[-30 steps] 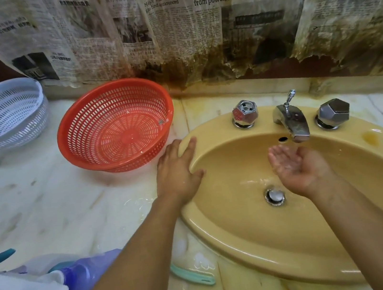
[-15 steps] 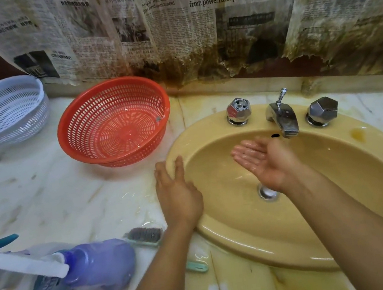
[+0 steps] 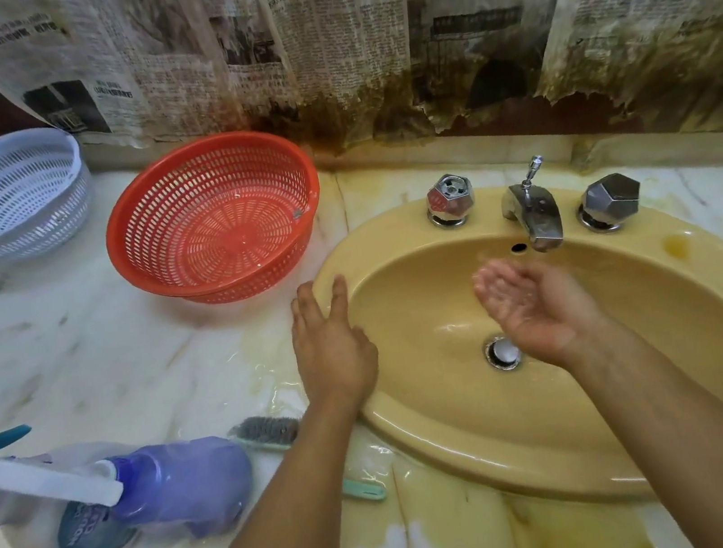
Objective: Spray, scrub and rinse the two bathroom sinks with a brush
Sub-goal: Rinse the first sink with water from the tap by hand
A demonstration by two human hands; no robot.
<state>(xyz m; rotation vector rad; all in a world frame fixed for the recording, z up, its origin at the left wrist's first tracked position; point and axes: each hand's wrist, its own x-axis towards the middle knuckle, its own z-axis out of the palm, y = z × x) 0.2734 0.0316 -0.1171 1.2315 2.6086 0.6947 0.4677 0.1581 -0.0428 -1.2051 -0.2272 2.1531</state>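
The sink, set into the marble surface, fills the view's 3 o'clock half, its bowl open around the drain. The left hand lies flat at its 9 o'clock rim, grip released, fingers straight; the right hand cups palm-up under the faucet, grip loose and holding nothing, both much as half a second ago. The brush lies on the wet surface at the sink's 8 o'clock, beside the left forearm.

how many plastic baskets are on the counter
2: a red basket left of the sink, a pale blue basket farther left at the frame edge. Others may be off-frame.
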